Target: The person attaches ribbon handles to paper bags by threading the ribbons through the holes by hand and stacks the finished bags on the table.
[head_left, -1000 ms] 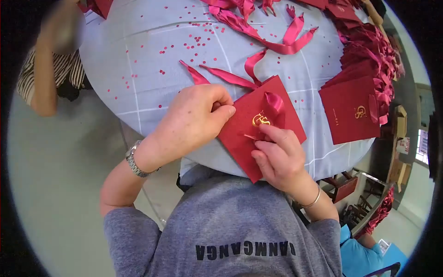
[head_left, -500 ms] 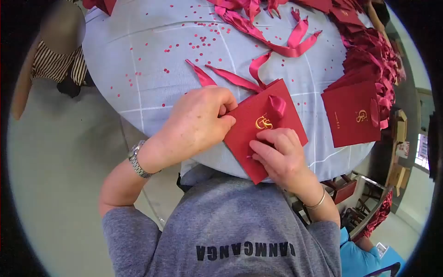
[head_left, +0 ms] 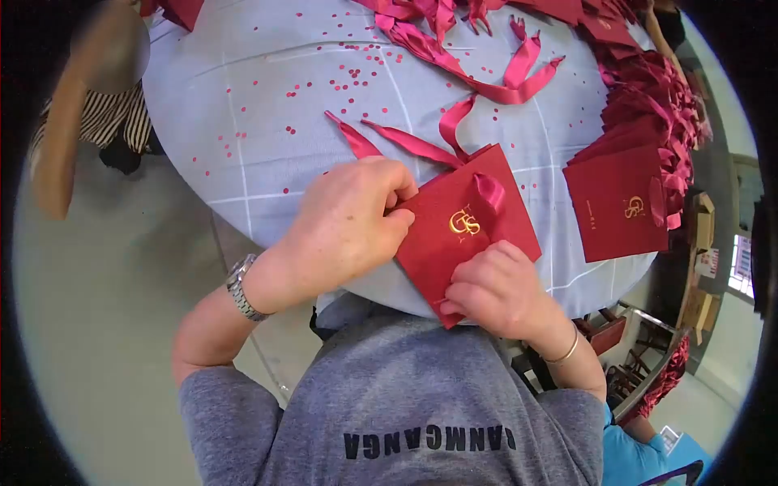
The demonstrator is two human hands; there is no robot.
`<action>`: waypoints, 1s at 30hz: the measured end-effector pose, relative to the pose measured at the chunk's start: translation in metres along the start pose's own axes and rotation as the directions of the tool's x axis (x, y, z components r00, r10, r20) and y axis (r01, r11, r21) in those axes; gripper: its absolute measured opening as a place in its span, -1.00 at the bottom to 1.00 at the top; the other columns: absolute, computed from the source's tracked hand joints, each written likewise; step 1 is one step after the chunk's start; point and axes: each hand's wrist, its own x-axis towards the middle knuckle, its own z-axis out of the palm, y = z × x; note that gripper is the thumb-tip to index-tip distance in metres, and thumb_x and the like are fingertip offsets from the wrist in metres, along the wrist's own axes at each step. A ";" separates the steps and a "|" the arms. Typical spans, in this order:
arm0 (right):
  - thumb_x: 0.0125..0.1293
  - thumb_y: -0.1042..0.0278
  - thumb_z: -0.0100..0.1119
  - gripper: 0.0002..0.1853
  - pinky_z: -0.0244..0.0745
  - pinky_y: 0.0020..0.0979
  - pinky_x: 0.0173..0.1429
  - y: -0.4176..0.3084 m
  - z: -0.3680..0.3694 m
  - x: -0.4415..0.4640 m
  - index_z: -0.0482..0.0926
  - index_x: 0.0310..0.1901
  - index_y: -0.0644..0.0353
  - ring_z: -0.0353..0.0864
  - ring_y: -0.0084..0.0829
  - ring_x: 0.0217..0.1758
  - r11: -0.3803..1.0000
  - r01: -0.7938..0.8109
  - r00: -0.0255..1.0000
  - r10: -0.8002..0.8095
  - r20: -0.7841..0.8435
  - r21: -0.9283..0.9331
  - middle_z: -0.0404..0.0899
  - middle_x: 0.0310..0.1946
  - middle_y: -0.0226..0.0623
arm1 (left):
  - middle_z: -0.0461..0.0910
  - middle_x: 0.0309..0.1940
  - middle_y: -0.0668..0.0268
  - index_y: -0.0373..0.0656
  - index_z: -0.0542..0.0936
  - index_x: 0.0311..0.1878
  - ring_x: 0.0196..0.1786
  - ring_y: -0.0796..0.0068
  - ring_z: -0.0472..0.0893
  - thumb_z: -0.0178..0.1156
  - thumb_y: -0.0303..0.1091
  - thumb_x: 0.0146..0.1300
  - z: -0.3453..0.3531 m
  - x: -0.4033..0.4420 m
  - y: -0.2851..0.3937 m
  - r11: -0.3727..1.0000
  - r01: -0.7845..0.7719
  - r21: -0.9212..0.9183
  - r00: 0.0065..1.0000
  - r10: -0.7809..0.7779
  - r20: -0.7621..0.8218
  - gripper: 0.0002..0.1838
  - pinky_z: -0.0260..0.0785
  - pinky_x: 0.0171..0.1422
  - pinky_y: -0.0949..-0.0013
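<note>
A small red paper gift bag [head_left: 429, 255] with gold lettering lies tilted at the table's near edge. My left hand [head_left: 356, 211], with a metal watch at the wrist, pinches the bag's upper left edge between thumb and curled fingers. My right hand [head_left: 498, 287] is closed over the lower right part of the bag, its fingertips partly hidden. A pink-red satin ribbon [head_left: 489, 191] comes out of the bag's face near the top and runs down towards the right hand. Longer ribbon tails [head_left: 417, 146] stretch out beyond the bag's far edge.
Red confetti dots [head_left: 354, 77] are scattered over the pale blue tablecloth [head_left: 284, 105]. To the right lies another red bag [head_left: 620, 202] beside a heap of ribboned bags [head_left: 648, 105]. More loose ribbons [head_left: 519, 73] lie at the back. A person in striped clothing [head_left: 130, 113] is at the far left.
My right hand has moved slightly down over the bag, uncovering more of the gold lettering. The left hand keeps its pinch. The other person's arm at the left has shifted.
</note>
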 end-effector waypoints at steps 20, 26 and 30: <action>0.18 0.50 0.31 -0.90 0.45 -0.43 -0.41 0.019 0.014 0.034 0.58 -0.30 0.24 0.60 -0.39 -0.49 0.796 -0.517 0.761 0.596 -0.256 0.316 0.59 -0.47 -0.24 | 0.61 -0.34 0.02 -0.31 0.60 -0.27 -0.16 0.03 0.60 0.19 -0.46 0.10 -0.013 0.027 0.011 0.999 0.039 0.002 0.976 -0.039 0.213 -0.85 0.44 -0.04 0.13; 0.15 0.52 0.31 -0.91 0.45 -0.39 -0.42 0.018 0.015 0.034 0.58 -0.33 0.23 0.60 -0.32 -0.49 0.807 -0.515 0.778 0.582 -0.237 0.289 0.59 -0.47 -0.24 | 0.62 -0.31 0.03 -0.29 0.62 -0.26 -0.15 0.04 0.60 0.17 -0.45 0.11 -0.010 0.027 0.006 0.999 0.009 0.039 0.961 -0.019 0.277 -0.85 0.44 -0.04 0.13; 0.13 0.54 0.31 -0.91 0.45 -0.38 -0.42 0.019 0.015 0.032 0.57 -0.34 0.23 0.60 -0.31 -0.49 0.826 -0.482 0.797 0.552 -0.245 0.292 0.59 -0.47 -0.25 | 0.62 -0.32 0.03 -0.30 0.62 -0.25 -0.16 0.06 0.61 0.15 -0.44 0.13 -0.013 0.028 0.008 0.999 0.049 -0.018 0.945 -0.041 0.325 -0.84 0.44 -0.05 0.14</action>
